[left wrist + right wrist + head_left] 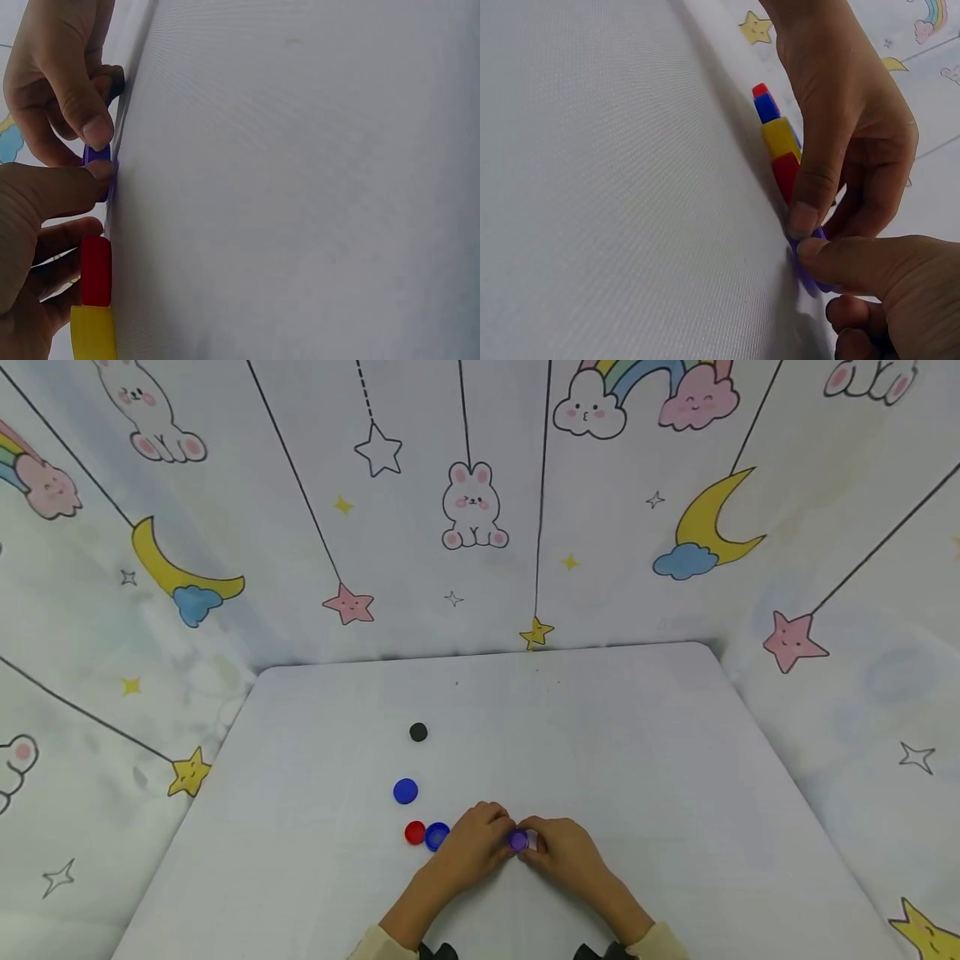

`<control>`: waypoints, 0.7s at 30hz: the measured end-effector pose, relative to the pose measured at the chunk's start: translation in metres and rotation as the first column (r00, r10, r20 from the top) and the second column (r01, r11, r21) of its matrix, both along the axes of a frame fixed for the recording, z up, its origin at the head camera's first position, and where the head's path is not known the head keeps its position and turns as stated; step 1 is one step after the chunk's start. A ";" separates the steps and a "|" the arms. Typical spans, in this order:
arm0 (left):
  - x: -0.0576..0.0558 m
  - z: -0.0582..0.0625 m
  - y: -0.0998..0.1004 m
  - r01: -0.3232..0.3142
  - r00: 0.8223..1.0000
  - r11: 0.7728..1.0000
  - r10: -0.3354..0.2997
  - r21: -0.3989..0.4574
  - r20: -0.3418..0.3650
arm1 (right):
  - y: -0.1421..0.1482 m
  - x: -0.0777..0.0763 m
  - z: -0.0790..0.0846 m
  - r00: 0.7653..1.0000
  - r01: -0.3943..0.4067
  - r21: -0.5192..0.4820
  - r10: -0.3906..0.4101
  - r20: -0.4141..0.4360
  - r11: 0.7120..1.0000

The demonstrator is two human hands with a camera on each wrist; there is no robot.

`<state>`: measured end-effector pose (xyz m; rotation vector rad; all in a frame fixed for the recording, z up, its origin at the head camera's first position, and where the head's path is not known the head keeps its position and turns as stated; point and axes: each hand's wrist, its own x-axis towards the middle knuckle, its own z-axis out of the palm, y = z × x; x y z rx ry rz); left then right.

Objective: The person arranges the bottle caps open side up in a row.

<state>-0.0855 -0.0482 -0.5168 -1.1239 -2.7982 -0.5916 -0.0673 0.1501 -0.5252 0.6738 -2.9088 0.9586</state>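
Note:
Both hands meet over a small purple bottle cap that lies flat on the white table. My left hand pinches its left side and my right hand pinches its right side, thumbs nearly touching. In the left wrist view the left thumb and right thumb press on the purple cap's edge. Just beside the left hand are a red cap and a yellow cap, touching in a row; the head view hides them behind the hand. A dark piece shows under the right hand; its kind is unclear.
The row continues left with a blue cap and a red cap. Farther back lie another blue cap and a black cap. A patterned cloth stands behind the white table.

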 end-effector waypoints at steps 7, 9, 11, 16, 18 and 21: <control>0.001 0.003 -0.007 -0.006 1.000 1.000 0.006 0.013 0.019 | -0.003 -0.001 0.000 1.000 -0.002 0.010 0.002 0.007 1.000; 0.001 0.004 -0.009 -0.007 1.000 1.000 0.007 0.015 0.025 | -0.004 -0.001 0.000 1.000 0.002 0.013 -0.002 0.006 1.000; 0.000 0.005 -0.012 -0.006 1.000 1.000 0.006 0.004 0.029 | -0.006 -0.002 0.001 1.000 0.003 0.022 -0.003 0.006 1.000; 0.000 0.004 -0.016 0.008 0.999 1.000 -0.008 -0.015 0.039 | -0.009 -0.002 0.002 1.000 -0.001 0.039 0.001 0.011 0.999; 0.000 0.003 -0.017 0.011 0.999 1.000 -0.011 -0.014 0.038 | -0.009 -0.002 0.002 1.000 0.002 0.038 -0.003 0.014 0.999; 0.000 0.001 -0.018 0.011 0.999 1.000 -0.011 -0.012 0.037 | -0.010 -0.002 0.002 1.000 0.007 0.039 -0.008 0.013 0.999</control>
